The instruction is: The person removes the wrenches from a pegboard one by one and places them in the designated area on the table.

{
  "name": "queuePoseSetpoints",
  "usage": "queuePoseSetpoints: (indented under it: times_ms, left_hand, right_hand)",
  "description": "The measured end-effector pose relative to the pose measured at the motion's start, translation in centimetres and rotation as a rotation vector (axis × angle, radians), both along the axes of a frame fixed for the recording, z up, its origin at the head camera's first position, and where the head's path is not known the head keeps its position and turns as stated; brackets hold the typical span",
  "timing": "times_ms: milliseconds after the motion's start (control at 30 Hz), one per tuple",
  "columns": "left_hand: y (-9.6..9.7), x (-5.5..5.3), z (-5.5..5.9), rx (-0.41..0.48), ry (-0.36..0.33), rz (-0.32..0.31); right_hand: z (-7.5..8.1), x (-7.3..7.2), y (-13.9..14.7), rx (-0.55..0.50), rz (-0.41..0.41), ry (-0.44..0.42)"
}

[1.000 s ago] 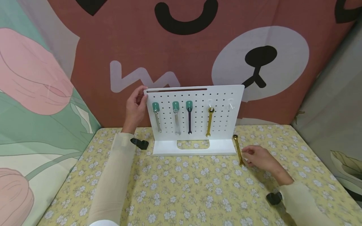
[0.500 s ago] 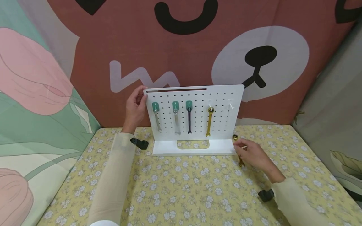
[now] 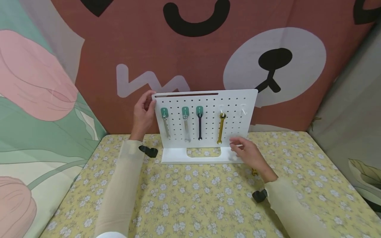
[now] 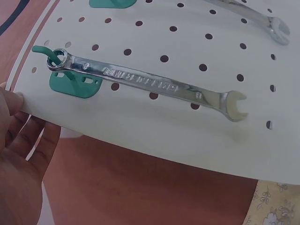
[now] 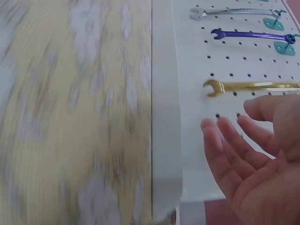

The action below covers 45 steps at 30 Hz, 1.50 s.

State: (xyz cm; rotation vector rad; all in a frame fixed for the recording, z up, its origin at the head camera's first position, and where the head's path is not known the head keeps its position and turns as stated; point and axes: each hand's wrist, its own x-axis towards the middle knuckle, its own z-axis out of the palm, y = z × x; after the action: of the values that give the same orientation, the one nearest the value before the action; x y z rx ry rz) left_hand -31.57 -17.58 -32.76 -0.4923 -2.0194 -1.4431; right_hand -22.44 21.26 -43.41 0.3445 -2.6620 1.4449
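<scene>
A white pegboard stand [image 3: 208, 102] stands on the table. My left hand [image 3: 144, 114] grips its upper left edge, thumb at the front and fingers behind. Green hooks bear two silver wrenches [image 3: 166, 127] and a dark purple wrench [image 5: 253, 35]. On a white hook hangs a gold wrench [image 3: 221, 130]. My right hand [image 3: 249, 153] holds nothing; its fingers are loosely bent in front of the board's lower right, beside the gold wrench in the right wrist view. A second gold wrench [image 3: 254, 172] lies on the table, mostly hidden behind my right hand and wrist.
A bare white hook [image 3: 243, 110] sits at the board's upper right. The board's base [image 3: 175, 155] has a cut-out at its middle. A flowered yellow cloth [image 3: 190, 198] covers the table, and a printed curtain [image 3: 193, 59] hangs close behind the board.
My right hand has moved left and away from me, from beside the gold wrench on the table, past it, to the front of the board. My left hand keeps its place.
</scene>
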Motion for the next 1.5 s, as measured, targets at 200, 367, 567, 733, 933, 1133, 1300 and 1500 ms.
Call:
queuePoseSetpoints:
  times_ms: [200,367,567,733,933,1133,1300,1500]
  left_hand:
    - [0.7,1.8,1.1,0.006,-0.009,-0.001]
    - [1.0,2.0,1.4,0.037,-0.019,-0.039]
    - [1.0,2.2,1.4,0.036,-0.031,-0.023]
    - [1.0,2.2,1.4,0.032,-0.025,-0.028]
    - [1.0,2.1,1.5,0.036,-0.024,-0.035]
    - [1.0,1.9,1.3,0.034,-0.023,-0.026]
    - [0.9,1.9,1.3,0.036,-0.016,-0.030]
    - [0.9,2.0,1.4,0.026,-0.014,-0.029]
  right_hand:
    - [-0.5,-1.1,-1.9,-0.041,-0.027,-0.003]
    - [-0.7,-1.3,-2.5,-0.080,-0.008,-0.046]
    - [-0.8,-1.7,-3.3,-0.099,-0.034,-0.092]
    - [-1.1,-2.0,-3.6,-0.128,-0.031,-0.102]
    - [-1.3,-2.1,-3.6,-0.141,-0.024,-0.114]
    - [-1.5,-2.1,-3.7,-0.193,-0.001,-0.134]
    - [-1.7,-2.1,-4.1,-0.330,0.080,-0.160]
    - [-1.8,-1.9,-4.2,-0.378,0.136,-0.156]
